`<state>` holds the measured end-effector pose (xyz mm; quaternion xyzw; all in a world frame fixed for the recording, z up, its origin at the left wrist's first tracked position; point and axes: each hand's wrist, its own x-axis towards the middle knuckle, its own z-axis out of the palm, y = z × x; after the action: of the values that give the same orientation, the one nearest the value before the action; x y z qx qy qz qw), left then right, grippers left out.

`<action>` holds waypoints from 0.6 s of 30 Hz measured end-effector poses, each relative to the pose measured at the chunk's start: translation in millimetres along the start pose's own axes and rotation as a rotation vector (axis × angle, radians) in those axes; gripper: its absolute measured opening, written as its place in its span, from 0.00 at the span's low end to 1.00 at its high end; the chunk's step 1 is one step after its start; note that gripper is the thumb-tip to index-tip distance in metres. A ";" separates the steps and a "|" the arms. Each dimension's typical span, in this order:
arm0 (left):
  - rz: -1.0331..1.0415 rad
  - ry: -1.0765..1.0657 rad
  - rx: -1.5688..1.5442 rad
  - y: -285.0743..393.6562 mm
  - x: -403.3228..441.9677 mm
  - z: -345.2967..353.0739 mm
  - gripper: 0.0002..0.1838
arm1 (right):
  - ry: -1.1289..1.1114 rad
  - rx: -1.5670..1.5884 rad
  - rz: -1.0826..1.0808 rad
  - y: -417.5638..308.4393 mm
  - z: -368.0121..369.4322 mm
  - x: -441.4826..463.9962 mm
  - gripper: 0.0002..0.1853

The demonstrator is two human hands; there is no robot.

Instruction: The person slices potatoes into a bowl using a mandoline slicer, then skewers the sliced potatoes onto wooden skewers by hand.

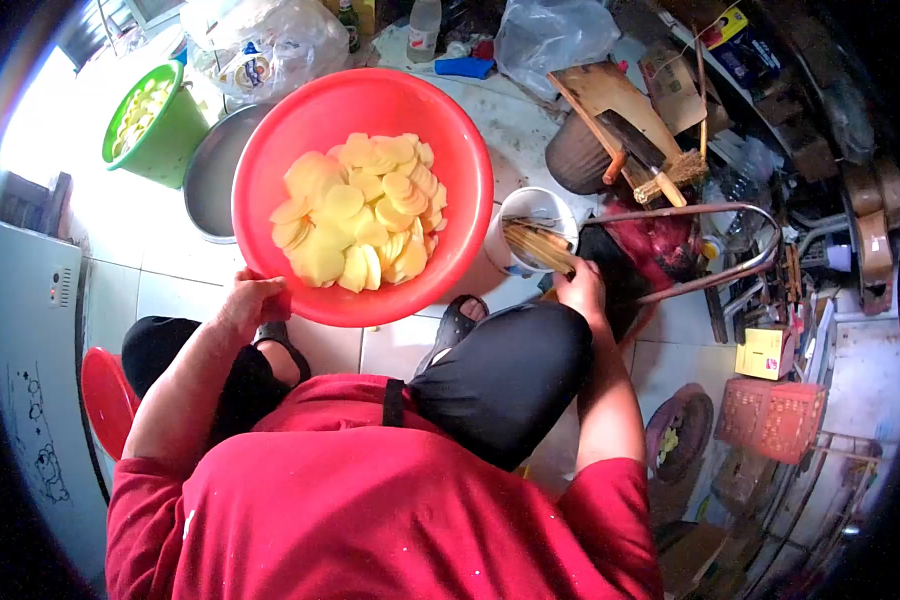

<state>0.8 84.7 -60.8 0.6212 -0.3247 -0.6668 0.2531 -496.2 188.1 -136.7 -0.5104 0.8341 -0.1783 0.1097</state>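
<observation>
A large red basin (460, 130) with many pale yellow slices (355, 215) in it is in front of me, tilted a little. My left hand (255, 300) is closed on the basin's near left rim. On the other side, my right hand (582, 290) is at the near right edge of a white bucket (506, 205). Its fingers are closed round the near end of a bundle of thin sticks (538, 243) that lies over the bucket's mouth. The contents of the bucket beneath are hard to make out.
A green bucket (160, 150) of slices and a grey metal basin (210, 180) stand at the back left. At the right are a board (620, 100), a knife (635, 138), a curved metal frame (770, 240) and a red basket (770, 418). A red stool (105, 400) is at the left.
</observation>
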 end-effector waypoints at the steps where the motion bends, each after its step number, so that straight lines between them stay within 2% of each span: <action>1: 0.000 0.005 0.000 -0.9 2.5 -0.2 0.09 | 0.018 -0.051 -0.087 1.7 5.5 7.1 0.23; 5: -0.019 -0.006 -0.058 -6.0 8.3 -0.4 0.12 | -0.097 -0.233 -0.022 7.5 23.4 38.6 0.28; 8: -0.058 0.013 -0.063 -7.3 4.2 0.0 0.15 | -0.265 -0.340 0.100 6.8 31.6 50.2 0.34; 9: -0.080 -0.016 -0.083 -10.6 4.7 -1.7 0.16 | -0.279 -0.354 0.164 1.7 35.8 50.2 0.32; 11: -0.085 -0.030 -0.119 -10.4 -1.4 3.1 0.17 | -0.244 -0.397 0.156 -6.9 39.8 45.3 0.27; 15: -0.043 0.019 -0.145 -9.6 -4.9 9.9 0.16 | -0.320 -0.466 0.104 2.4 54.1 50.4 0.23; 17: -0.067 0.026 -0.090 -7.0 -3.7 5.5 0.16 | -0.432 -0.574 0.044 3.3 53.3 55.4 0.17; 18: -0.099 0.014 -0.041 -3.1 -4.9 5.2 0.17 | -0.361 -0.601 -0.007 6.9 56.5 55.1 0.14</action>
<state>-3.7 91.0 -59.7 0.6359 -0.2782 -0.6806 0.2345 -506.3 131.4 -191.1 -0.5460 0.8146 0.1683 0.0997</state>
